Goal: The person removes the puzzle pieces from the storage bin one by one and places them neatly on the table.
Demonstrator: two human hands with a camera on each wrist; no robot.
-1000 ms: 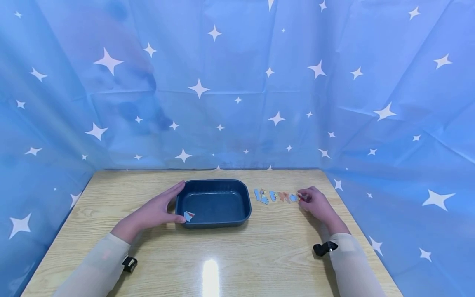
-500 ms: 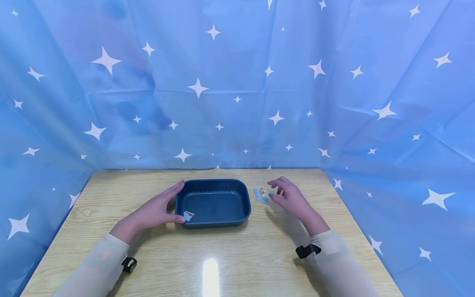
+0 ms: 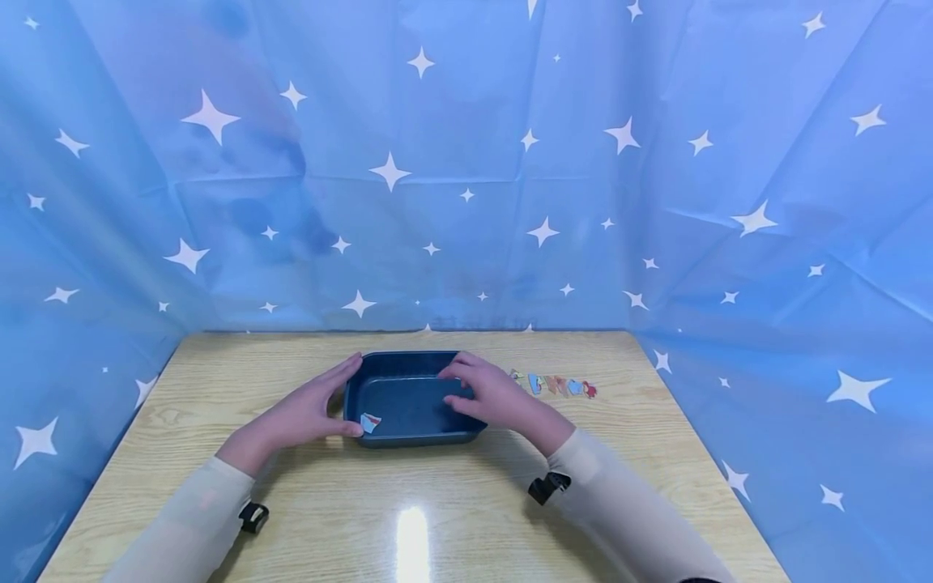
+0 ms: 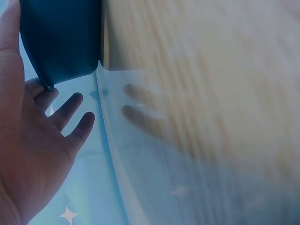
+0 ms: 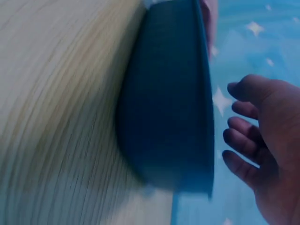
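Note:
A dark blue rectangular tray (image 3: 419, 441) sits on the table, with one small light-blue, white and red flat piece (image 3: 370, 423) in its front left corner. My left hand (image 3: 302, 417) holds the tray's left end, thumb at the front corner and fingertips at the back corner; in the left wrist view the other fingers spread loosely. Over the tray's right end hovers my right hand (image 3: 492, 395); nothing shows between its parted, slightly bent fingers (image 5: 241, 140). Right of the tray, a row of small flat colourful cut-out pieces (image 3: 557, 385) ends in a red one (image 3: 590, 390). My right hand hides the row's left end.
The tray stands toward the back of a wooden table (image 3: 466, 510). A blue curtain with white stars (image 3: 466, 162) closes in the back and both sides. Black wrist-worn cameras show on both sleeves.
My right hand has moved left from the red end of the row, past the other pieces, to over the tray. My left hand and the tray stay put.

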